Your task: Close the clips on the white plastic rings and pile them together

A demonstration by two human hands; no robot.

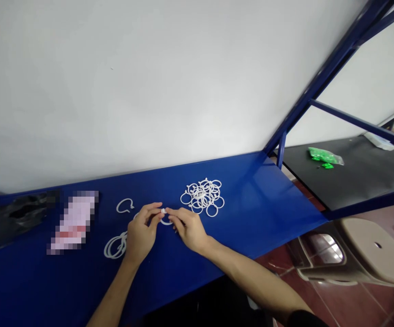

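Both hands meet over the blue table around a white plastic curtain ring (166, 222). My left hand (143, 231) pinches its small clasp end between thumb and fingers. From the other side, the fingertips of my right hand (188, 227) close on the same ring. Part of the ring is hidden by the fingers. To the left lies a ring with a gap, an opened curtain ring (118, 206). Several overlapping rings (105, 249) lie beside my left wrist, partly covered by it. A loose pile of white rings (212, 210) lies beyond my right hand.
The blue table (248, 195) runs along a white wall. At left are a blurred pink packet (76, 218) and a black plastic bag (16, 218). Blue frame bars rise at right, before a black shelf (353, 168) with a green-filled bag (324, 156). A beige stool (370, 245) stands below.
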